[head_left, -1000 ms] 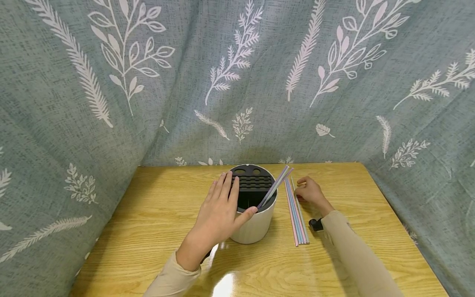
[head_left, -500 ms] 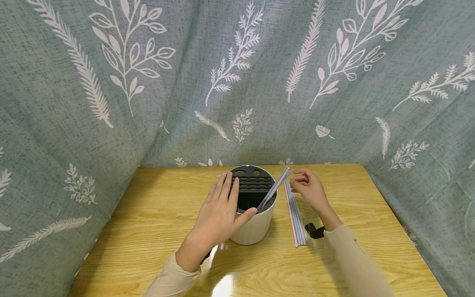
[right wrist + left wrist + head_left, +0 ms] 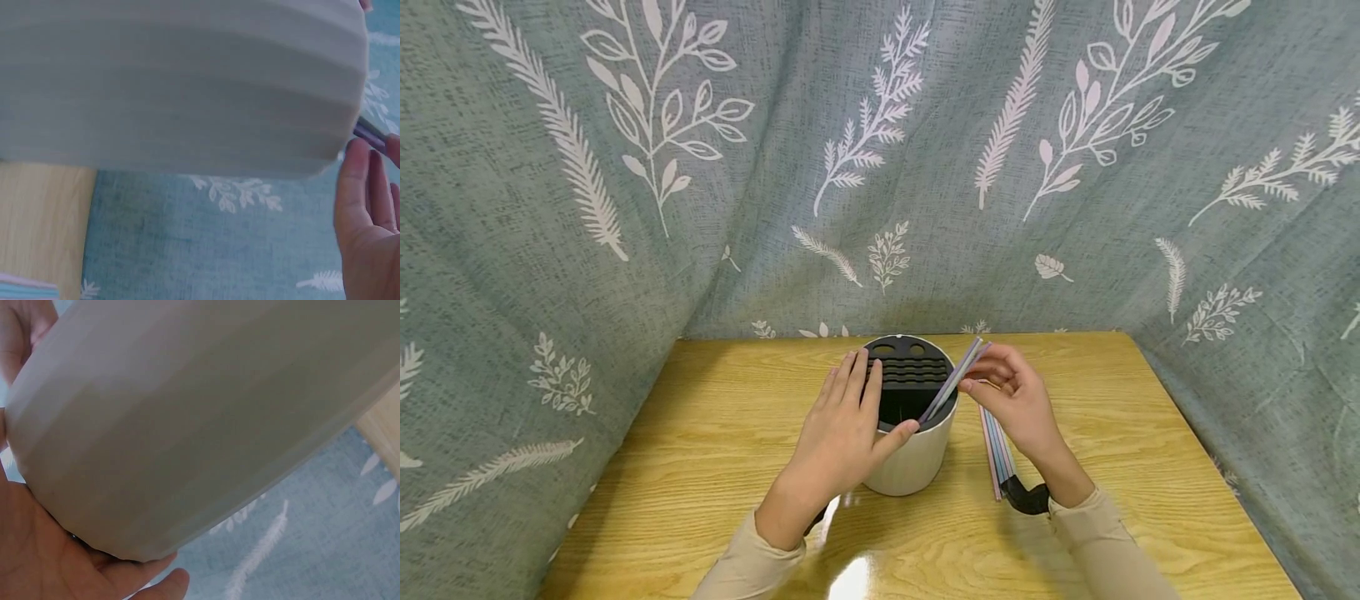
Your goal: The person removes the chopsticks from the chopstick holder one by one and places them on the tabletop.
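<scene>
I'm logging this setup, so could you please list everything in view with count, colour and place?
container: 1, white, on the table
table: 1, wood-brown, below the container
lid: 1, black, on the container
leaning sticks: several, mainly purple and grey, in the container
flat sticks: several, pink and blue, right of the container
curtain: at least 1, blue-green, behind and beside the table
wrist devices: 2, black, one per wrist
sleeves: 2, beige, on both arms
left hand: 1, bare, against the container
right hand: 1, bare, at the leaning sticks
</scene>
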Available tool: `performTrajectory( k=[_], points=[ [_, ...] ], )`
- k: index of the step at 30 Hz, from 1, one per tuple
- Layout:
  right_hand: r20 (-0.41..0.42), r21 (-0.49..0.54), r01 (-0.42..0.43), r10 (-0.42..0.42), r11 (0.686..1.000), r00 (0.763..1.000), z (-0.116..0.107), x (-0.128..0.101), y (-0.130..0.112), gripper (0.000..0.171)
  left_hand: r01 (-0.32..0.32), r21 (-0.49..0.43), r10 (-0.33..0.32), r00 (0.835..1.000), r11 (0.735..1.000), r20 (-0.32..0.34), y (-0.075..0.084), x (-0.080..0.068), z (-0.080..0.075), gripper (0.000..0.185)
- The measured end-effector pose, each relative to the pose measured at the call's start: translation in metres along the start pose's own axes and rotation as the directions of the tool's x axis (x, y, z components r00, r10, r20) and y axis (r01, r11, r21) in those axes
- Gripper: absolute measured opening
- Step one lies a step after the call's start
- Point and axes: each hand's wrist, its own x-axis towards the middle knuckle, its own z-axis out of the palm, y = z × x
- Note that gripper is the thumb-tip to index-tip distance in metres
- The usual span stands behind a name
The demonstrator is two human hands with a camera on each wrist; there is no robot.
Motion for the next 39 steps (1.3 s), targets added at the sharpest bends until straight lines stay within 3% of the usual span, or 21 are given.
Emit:
performTrajectory(
  k=[6, 11, 13, 16, 20, 22, 24, 27, 30, 32, 35, 39],
  points=[
    [-0.04, 0.009, 0.004, -0.003, 1.0, 0.999, 0.005, 0.002, 0.002, 0.035, -0.008, 0.011, 0.008, 1.0, 1.0, -0.011, 0.0, 0.0, 0.0, 0.092],
    [-0.077, 0.084, 0.12, -0.114, 0.989, 0.991, 0.002, 0.015, -0.011, 0.033, -0.009, -0.004, 0.009, 1.0, 1.0, -0.011, -0.001, 0.0, 0.0, 0.092],
    [-0.104, 0.161, 0.193, -0.177, 0.968, 0.979, -0.001, 0.024, -0.021, 0.034, -0.006, -0.012, 0.006, 1.0, 1.0, -0.008, -0.001, 0.0, 0.0, 0.092],
    [-0.163, 0.3, 0.279, -0.24, 0.912, 0.957, -0.008, 0.037, -0.04, 0.037, -0.004, -0.012, 0.004, 1.0, 1.0, -0.005, -0.001, -0.001, 0.0, 0.092],
    [-0.282, 0.408, 0.332, -0.228, 0.851, 0.932, -0.02, 0.048, -0.065, 0.039, -0.009, -0.005, 0.009, 1.0, 1.0, -0.011, -0.001, -0.001, 0.0, 0.092],
    [-0.341, 0.428, 0.343, -0.201, 0.836, 0.918, -0.029, 0.05, -0.073, 0.039, -0.013, -0.006, 0.013, 1.0, 1.0, -0.014, -0.001, -0.001, 0.001, 0.092],
    [-0.375, 0.407, 0.334, -0.178, 0.85, 0.91, -0.039, 0.051, -0.076, 0.04, -0.015, -0.008, 0.015, 1.0, 1.0, -0.012, -0.001, -0.001, 0.001, 0.092],
    [-0.351, 0.33, 0.256, -0.134, 0.909, 0.927, -0.056, 0.051, -0.065, 0.042, -0.012, -0.012, 0.012, 1.0, 1.0, -0.007, -0.002, -0.001, 0.001, 0.092],
    [-0.3, 0.16, 0.087, -0.035, 0.983, 0.953, -0.073, 0.046, -0.039, 0.042, -0.012, -0.016, 0.012, 1.0, 1.0, -0.01, -0.002, -0.001, 0.001, 0.092],
    [-0.28, 0.036, -0.052, 0.06, 0.998, 0.958, -0.084, 0.043, -0.017, 0.041, -0.013, -0.015, 0.013, 1.0, 1.0, -0.015, -0.002, -0.001, 0.001, 0.092],
    [-0.271, -0.109, -0.253, 0.216, 0.961, 0.938, -0.095, 0.037, 0.014, 0.04, -0.013, -0.013, 0.013, 1.0, 1.0, -0.016, -0.002, 0.0, 0.001, 0.092],
    [-0.247, -0.207, -0.443, 0.392, 0.872, 0.886, -0.106, 0.03, 0.052, 0.047, -0.013, -0.008, 0.013, 1.0, 1.0, -0.011, -0.002, 0.0, 0.001, 0.092]
  ],
)
